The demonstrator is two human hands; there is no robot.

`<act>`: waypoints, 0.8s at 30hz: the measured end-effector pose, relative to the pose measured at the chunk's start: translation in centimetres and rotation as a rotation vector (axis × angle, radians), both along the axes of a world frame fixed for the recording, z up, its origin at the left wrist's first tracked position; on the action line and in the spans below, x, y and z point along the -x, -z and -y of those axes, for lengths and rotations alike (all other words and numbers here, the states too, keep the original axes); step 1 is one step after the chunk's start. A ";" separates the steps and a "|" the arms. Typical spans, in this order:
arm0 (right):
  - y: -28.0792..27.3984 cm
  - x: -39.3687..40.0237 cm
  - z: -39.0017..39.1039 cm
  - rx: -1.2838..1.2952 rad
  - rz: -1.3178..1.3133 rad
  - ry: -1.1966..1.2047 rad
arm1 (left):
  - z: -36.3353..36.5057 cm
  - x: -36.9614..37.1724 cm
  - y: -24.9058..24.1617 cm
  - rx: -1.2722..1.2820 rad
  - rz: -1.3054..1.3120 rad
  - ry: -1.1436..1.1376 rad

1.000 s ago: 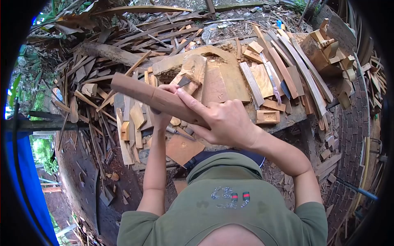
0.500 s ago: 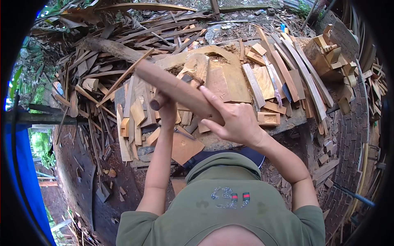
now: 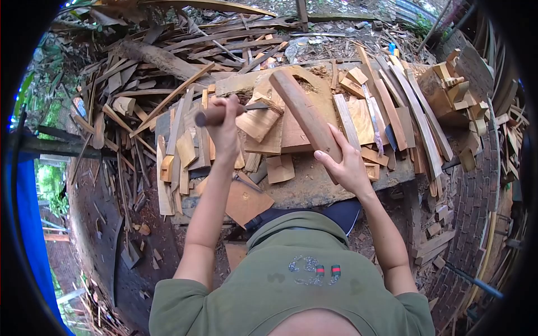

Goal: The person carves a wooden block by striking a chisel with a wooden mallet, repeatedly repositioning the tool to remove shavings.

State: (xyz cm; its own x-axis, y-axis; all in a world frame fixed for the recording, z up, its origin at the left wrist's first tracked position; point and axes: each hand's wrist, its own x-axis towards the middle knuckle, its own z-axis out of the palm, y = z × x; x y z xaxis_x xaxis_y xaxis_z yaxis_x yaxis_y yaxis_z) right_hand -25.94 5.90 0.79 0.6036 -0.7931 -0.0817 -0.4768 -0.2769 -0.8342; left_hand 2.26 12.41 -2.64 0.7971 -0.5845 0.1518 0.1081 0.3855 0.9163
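My left hand (image 3: 225, 134) is closed around the round wooden handle of a chisel (image 3: 210, 116). The chisel's dark blade points right and its tip is right at the carved edge of a light wooden block (image 3: 261, 126). In my right hand (image 3: 348, 168) is a thick, straight wooden club (image 3: 302, 109), gripped near its lower end and slanting up to the left, over the brown board (image 3: 295, 134) beside the block. Below my left forearm's inner side, a second slim tool (image 3: 249, 183) lies across a flat square piece of wood (image 3: 246, 203).
The worn workbench (image 3: 314, 193) carries many offcuts. Long strips (image 3: 417, 112) lie at its right side, near a large timber block (image 3: 443, 92) stacked with small cut pieces. Scrap wood (image 3: 224, 42) is heaped behind, and a blue tarp (image 3: 28, 224) hangs at the left.
The club has swung right and more upright, away from over my left hand. My left hand and the chisel now show clearly, the chisel lying nearly level with its blade at the block.
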 end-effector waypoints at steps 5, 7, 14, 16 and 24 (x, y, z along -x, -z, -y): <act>0.8 -0.2 0.5 0.054 0.058 -0.008 | 3.2 -4.8 -1.3 0.130 -0.131 -0.138; 0.1 -0.4 0.6 0.005 0.082 0.005 | 5.1 -5.3 -1.1 0.166 -0.091 -0.375; 1.0 0.5 1.6 0.072 0.132 0.050 | 8.5 -6.7 -2.5 0.145 0.115 -0.293; 1.4 0.9 2.2 0.108 0.096 0.086 | 9.9 -6.5 -2.9 0.103 0.127 -0.227; 0.2 0.6 3.5 -0.080 0.152 0.137 | 13.4 -4.3 -4.7 -0.062 0.305 0.237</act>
State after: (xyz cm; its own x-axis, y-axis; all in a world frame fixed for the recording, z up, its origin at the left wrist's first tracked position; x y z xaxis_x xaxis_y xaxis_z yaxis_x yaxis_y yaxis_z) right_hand -26.50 2.41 0.58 0.5004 -0.8634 -0.0635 -0.3725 -0.1485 -0.9161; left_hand 6.55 -1.00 2.04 0.5621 -0.7627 0.3199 -0.0936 0.3257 0.9408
